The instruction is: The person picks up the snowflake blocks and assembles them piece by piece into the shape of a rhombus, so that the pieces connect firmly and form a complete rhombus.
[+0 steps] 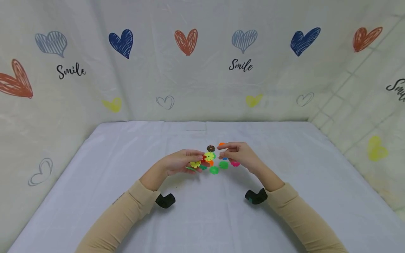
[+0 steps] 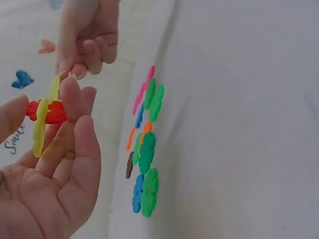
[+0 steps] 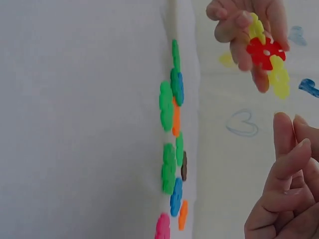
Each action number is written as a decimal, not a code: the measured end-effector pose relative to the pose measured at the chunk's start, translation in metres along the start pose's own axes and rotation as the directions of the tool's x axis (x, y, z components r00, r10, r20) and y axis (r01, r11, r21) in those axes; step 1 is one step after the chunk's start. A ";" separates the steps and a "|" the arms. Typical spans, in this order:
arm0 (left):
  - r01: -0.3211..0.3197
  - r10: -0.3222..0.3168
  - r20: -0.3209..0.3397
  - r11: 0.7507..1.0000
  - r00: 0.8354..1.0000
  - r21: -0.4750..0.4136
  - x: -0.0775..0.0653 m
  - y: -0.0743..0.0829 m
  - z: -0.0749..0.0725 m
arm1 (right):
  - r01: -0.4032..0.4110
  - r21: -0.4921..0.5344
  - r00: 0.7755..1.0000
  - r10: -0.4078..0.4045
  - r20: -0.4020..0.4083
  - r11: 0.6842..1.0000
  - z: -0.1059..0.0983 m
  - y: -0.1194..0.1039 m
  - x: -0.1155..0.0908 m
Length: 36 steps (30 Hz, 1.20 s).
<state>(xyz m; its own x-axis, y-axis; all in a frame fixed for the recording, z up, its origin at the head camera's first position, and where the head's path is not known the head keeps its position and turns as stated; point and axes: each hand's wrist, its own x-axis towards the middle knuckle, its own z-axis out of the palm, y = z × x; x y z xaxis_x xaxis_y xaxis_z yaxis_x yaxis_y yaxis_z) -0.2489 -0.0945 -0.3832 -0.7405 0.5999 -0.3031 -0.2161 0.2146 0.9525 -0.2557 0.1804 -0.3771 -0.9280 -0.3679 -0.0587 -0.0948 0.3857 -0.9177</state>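
My left hand [image 1: 181, 162] pinches a small joined piece of flower-shaped plastic discs between thumb and fingers. A red disc [image 3: 266, 52] forms its middle, with one yellow disc [image 3: 280, 77] slotted in on the side toward my right hand and another yellow disc [image 3: 256, 27] on the opposite side. Just right of this piece, my right hand [image 1: 241, 155] hovers with its fingers loosely bent and nothing visible in them. In the right wrist view a small gap separates its fingertips [image 3: 282, 124] from the nearer yellow disc.
Loose discs lie on the white-covered table [image 1: 202, 218] below and behind the hands: several green discs [image 1: 214, 170], a brown disc [image 1: 211, 148], a pink disc [image 1: 235, 163], plus blue and orange ones. Black curved devices [image 1: 165, 200] sit at both wrists. A heart-printed cloth [image 1: 209, 77] hangs behind.
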 end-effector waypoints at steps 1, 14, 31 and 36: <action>-0.002 0.001 -0.011 1.000 1.000 -0.005 0.000 0.000 -0.001 | 0.001 -0.013 1.000 -0.001 -0.004 1.000 -0.003 0.002 0.000; -0.030 0.017 -0.106 0.992 0.994 -0.119 0.002 0.000 -0.003 | -0.086 -0.106 0.987 0.070 -0.147 0.991 -0.054 0.026 0.008; -0.045 0.026 -0.229 0.996 0.973 -0.076 0.001 0.001 0.002 | -0.207 -0.326 0.978 0.197 -0.064 0.922 -0.071 0.042 0.037; -0.038 0.036 -0.252 0.999 0.967 -0.003 0.003 0.000 0.007 | -0.222 -0.354 0.975 0.215 -0.060 0.909 -0.073 0.046 0.044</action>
<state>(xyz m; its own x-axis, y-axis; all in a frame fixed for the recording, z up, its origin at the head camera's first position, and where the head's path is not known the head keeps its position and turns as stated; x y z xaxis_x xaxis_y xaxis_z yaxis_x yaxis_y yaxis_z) -0.2469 -0.0876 -0.3840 -0.8840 0.3939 -0.2516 -0.1899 0.1892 0.9634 -0.3274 0.2440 -0.3932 -0.9465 -0.2255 -0.2307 -0.0080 0.7313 -0.6821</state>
